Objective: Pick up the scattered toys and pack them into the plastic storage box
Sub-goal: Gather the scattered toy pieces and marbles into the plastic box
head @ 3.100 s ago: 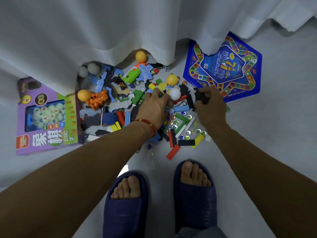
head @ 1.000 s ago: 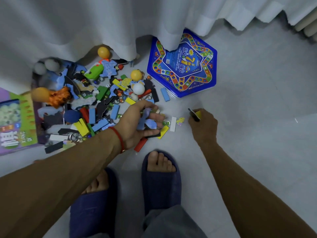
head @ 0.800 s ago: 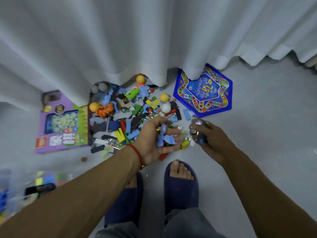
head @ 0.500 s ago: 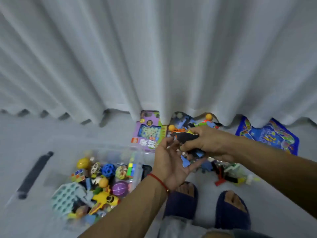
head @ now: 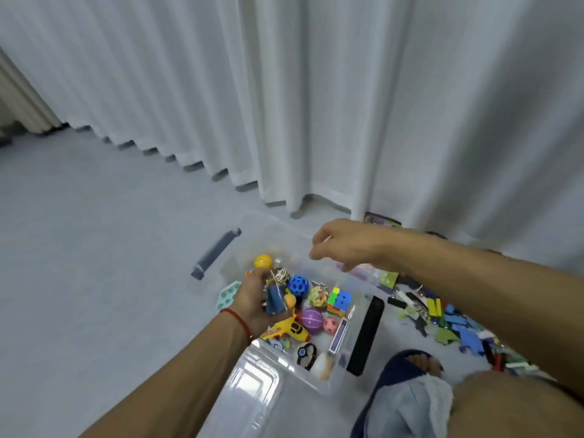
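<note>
The clear plastic storage box sits on the floor at near centre, already holding balls, a cube and a yellow toy car. Over it the left hand is cupped, palm up, around small blue foam pieces; these look light and bendy, best scooped, not pinched. Farther right, the right hand hovers with fingers loosely curled; whether it holds anything is unclear. Scattered pieces remain at right.
</note>
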Demonstrator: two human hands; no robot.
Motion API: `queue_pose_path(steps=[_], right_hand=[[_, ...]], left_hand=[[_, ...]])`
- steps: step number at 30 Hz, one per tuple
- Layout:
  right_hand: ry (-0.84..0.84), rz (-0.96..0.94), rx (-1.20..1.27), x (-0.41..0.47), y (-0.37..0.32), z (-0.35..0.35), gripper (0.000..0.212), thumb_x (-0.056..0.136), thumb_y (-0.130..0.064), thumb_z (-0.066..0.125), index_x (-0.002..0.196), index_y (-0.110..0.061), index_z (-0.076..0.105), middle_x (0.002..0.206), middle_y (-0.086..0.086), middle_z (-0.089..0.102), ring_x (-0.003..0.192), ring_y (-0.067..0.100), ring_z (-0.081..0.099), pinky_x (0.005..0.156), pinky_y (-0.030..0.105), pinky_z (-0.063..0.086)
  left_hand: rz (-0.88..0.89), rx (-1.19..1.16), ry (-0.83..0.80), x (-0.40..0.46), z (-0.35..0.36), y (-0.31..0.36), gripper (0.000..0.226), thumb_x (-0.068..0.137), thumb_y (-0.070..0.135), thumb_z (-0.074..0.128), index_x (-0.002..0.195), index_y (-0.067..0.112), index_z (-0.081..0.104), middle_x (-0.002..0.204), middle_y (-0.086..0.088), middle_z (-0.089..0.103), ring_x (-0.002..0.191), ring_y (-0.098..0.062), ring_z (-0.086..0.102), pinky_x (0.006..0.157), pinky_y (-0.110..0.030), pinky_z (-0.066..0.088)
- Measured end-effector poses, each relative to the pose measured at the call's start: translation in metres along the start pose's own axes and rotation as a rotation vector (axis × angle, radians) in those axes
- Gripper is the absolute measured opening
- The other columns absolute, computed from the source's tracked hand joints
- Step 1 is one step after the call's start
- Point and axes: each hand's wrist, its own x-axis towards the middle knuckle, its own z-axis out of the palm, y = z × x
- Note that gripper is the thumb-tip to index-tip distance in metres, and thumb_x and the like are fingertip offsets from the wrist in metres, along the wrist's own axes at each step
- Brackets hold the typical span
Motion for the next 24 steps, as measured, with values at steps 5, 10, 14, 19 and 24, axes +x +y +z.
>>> queue_pose_path(steps=[5, 10, 14, 19, 24], right_hand=[[0.111, 0.156, -0.055, -0.037, 0.081, -0.043, 0.037, 0.092, -0.032, 0.063, 0.126, -0.020, 0.054, 0.125, 0.013, 0.060, 0.108, 0.033, 0.063, 0.083, 0.044, 0.060], [0.190, 0.323, -0.080, -0.075, 0.179, -0.091, 0.025, 0.096, -0.030, 0.060, 0.115, -0.014, 0.062, 0.115, 0.008, 0.059, 0.102, 0.026, 0.062, 0.084, 0.042, 0.058], [0.180, 0.444, -0.290, -0.094, 0.256, -0.120, 0.029, 0.096, -0.033, 0.058, 0.112, -0.009, 0.064, 0.109, 0.008, 0.062, 0.083, 0.021, 0.059, 0.066, 0.030, 0.053], [0.140, 0.488, -0.395, -0.104, 0.355, -0.113, 0.039, 0.095, -0.039, 0.057, 0.127, -0.017, 0.056, 0.130, 0.008, 0.057, 0.111, 0.026, 0.056, 0.084, 0.030, 0.043], [0.095, 0.608, -0.191, -0.090, 0.471, -0.059, 0.070, 0.088, -0.035, 0.068, 0.147, -0.019, 0.034, 0.140, 0.013, 0.050, 0.121, 0.028, 0.052, 0.093, 0.034, 0.046]], left_hand=[[-0.011, 0.340, 0.083, -0.009, 0.019, -0.012, 0.028, 0.091, 0.039, 0.052, 0.088, 0.012, 0.058, 0.081, -0.009, 0.064, 0.068, -0.026, 0.059, 0.072, -0.036, 0.047], [0.357, 0.593, 0.069, 0.000, 0.094, -0.035, 0.038, 0.086, 0.029, 0.055, 0.120, 0.013, 0.060, 0.108, -0.004, 0.060, 0.094, -0.021, 0.056, 0.096, -0.046, 0.050], [0.546, 0.662, -0.088, 0.000, 0.185, -0.076, 0.026, 0.078, 0.033, 0.060, 0.102, 0.021, 0.064, 0.115, -0.003, 0.058, 0.088, -0.015, 0.060, 0.070, -0.031, 0.053], [0.415, 0.838, -0.276, 0.031, 0.267, -0.149, 0.020, 0.088, 0.023, 0.061, 0.107, 0.018, 0.060, 0.106, -0.002, 0.063, 0.082, -0.015, 0.061, 0.067, -0.029, 0.053], [0.353, 1.161, -0.358, 0.094, 0.296, -0.226, 0.021, 0.086, 0.016, 0.064, 0.107, 0.019, 0.060, 0.091, 0.006, 0.060, 0.077, -0.016, 0.060, 0.070, -0.032, 0.053]])
